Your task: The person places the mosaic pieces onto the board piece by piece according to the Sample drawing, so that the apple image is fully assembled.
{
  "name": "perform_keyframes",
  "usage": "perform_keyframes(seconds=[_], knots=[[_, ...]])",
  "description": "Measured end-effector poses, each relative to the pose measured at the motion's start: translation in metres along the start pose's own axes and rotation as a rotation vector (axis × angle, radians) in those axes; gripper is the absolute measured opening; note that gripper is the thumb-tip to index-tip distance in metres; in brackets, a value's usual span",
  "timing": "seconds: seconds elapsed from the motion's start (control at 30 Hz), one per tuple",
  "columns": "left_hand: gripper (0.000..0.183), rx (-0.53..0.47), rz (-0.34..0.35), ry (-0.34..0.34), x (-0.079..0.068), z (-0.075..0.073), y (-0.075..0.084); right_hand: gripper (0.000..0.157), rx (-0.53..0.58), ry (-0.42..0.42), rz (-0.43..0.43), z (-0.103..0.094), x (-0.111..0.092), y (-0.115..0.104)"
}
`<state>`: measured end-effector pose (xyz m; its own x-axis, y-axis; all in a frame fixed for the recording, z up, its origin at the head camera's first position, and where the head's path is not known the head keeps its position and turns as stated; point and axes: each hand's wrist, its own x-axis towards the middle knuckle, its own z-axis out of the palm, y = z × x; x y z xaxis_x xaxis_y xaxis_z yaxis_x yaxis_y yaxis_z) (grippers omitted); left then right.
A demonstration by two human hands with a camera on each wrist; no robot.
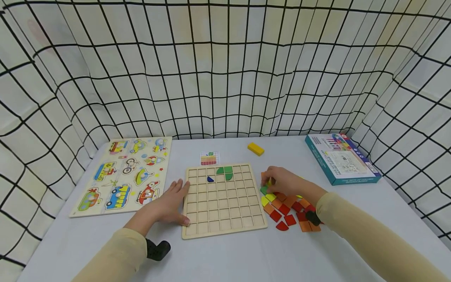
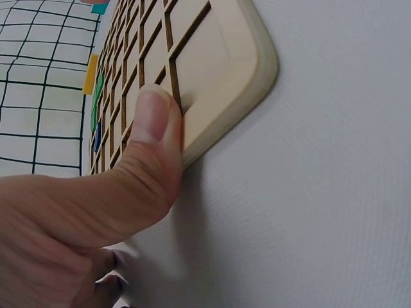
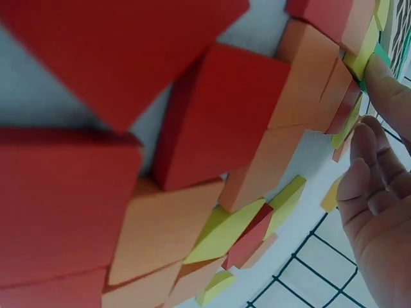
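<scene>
1. Because the wooden grid board [image 1: 225, 211] lies flat on the table [image 1: 225, 258] between the two hands, either one can reach it easily; three green pieces [image 1: 228, 169] sit at its twelve o'clock, a blue piece [image 1: 210, 179] at eleven.
2. At nine o'clock, the left hand [image 1: 168, 203] rests its thumb on the board's rim towards eight, the other fingers spread apart and clamped on nothing; this seems meant to stop the board sliding.
3. Towards three o'clock, the right hand [image 1: 287, 182] bends over the loose tiles [image 1: 284, 209], fingertips drawn together at a green tile [image 1: 263, 190]; I cannot tell whether they clamp it. The pile lies just beside the board, probably to shorten each reach.
4. Beyond the board, a pattern card [image 1: 210, 158] lies at twelve o'clock, presumably for easy viewing; a yellow block [image 1: 255, 149] lies at one.
5. Farther out, a box [image 1: 343, 158] lies at two and a picture puzzle [image 1: 127, 178] at ten, apparently leaving working room.
</scene>
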<state>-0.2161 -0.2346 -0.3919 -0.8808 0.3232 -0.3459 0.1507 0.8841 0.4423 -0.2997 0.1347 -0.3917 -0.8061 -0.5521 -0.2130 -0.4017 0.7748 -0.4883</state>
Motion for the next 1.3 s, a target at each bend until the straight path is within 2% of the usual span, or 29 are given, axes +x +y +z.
perform_keyframes(seconds=[0.2,0.33,0.47,0.67,0.77,1.0,1.3], knots=[[0.119,0.003,-0.001,0.000,-0.001,-0.001,0.001,0.012,0.038,0.021,-0.025,0.000,-0.001,0.003],[0.119,0.006,-0.011,-0.005,-0.001,-0.002,0.000,0.011,0.101,0.057,-0.054,-0.006,0.002,-0.001],[0.120,0.008,-0.015,-0.003,-0.002,-0.005,0.001,0.006,0.167,0.098,-0.085,-0.008,0.012,-0.012],[0.120,-0.006,-0.007,-0.001,-0.002,-0.004,0.003,0.004,0.215,0.142,-0.103,0.000,0.036,-0.038],[0.120,-0.012,-0.010,-0.001,-0.002,-0.003,0.004,0.004,0.225,0.145,-0.103,0.006,0.050,-0.052],[0.119,-0.011,-0.018,-0.003,-0.001,0.000,0.000,0.004,0.168,0.148,-0.083,0.015,0.081,-0.075],[0.117,-0.015,0.005,-0.002,-0.003,-0.001,-0.002,0.007,0.166,0.129,-0.041,0.021,0.092,-0.085]])
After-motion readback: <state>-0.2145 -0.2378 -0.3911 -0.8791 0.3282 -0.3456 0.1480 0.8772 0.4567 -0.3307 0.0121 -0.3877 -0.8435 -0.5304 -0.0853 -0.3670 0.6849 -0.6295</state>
